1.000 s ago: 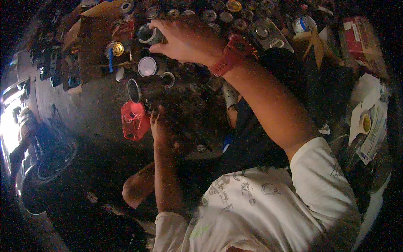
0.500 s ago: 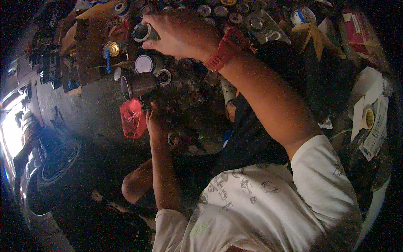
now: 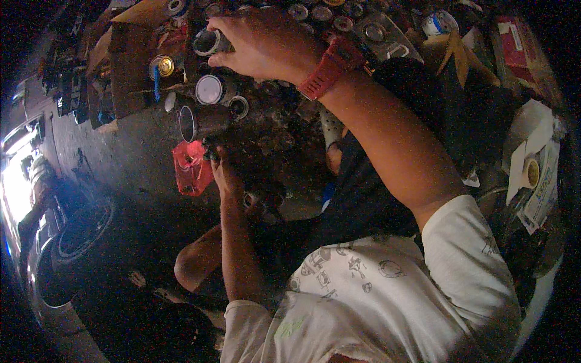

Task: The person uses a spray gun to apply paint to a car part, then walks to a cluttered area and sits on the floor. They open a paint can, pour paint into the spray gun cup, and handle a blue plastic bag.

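My right hand (image 3: 263, 47), with a red watch on its wrist, reaches out at the top. Its thumb and fingers are wrapped round a dark can (image 3: 209, 42) with a pale rim, tipped so its mouth faces left. My left hand (image 3: 223, 169) is lower, beside a crumpled red plastic bag (image 3: 190, 169). Its fingers are closed near a small dark thing, too dim to make out. Just above that hand a dark cylindrical cup (image 3: 206, 123) lies on its side, its open end to the left. A can with a white lid (image 3: 208, 89) stands between my hands.
Several small cans and lids (image 3: 298, 12) crowd the far edge. A cardboard box (image 3: 130, 72) is at the far left, with a gold-coloured lid (image 3: 163, 65) beside it. A clear plastic package (image 3: 384, 36) lies right of my wrist. A paint can (image 3: 440, 23) sits farther right.
The view has shifted slightly. My right hand still grips the dark can, whose mouth is turned a little differently. My left hand has moved slightly up beside the red bag.
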A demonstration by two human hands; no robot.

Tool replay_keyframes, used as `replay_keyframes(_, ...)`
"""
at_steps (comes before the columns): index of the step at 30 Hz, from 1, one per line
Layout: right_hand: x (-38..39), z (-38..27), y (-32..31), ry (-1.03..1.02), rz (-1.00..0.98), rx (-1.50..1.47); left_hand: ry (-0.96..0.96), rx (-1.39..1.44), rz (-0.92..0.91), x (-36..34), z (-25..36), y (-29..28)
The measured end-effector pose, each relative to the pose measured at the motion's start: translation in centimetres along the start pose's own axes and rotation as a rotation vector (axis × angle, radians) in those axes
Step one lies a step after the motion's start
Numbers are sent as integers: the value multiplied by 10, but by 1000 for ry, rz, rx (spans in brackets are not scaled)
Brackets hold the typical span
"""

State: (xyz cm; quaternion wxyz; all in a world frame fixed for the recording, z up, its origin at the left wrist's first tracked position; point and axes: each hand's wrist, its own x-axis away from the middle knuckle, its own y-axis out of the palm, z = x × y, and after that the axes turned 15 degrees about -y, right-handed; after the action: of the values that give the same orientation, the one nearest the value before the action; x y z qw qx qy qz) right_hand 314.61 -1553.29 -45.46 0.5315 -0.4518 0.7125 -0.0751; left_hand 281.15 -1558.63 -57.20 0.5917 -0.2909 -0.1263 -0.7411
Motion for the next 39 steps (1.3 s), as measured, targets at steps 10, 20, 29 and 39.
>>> replay_keyframes(10,0,-3,-6,38,-74,1,-32,-23,48,-10,-1,-4)
replay_keyframes(20,21,15,45,71,95,-934,-150,152,-8,12,38,19)
replay_keyframes(29,32,27,75,299,336,-1947,-154,230,17,20,45,29)
replay_keyframes(39,11,3,11,140,-33,-745,-188,172,160,19,42,25)
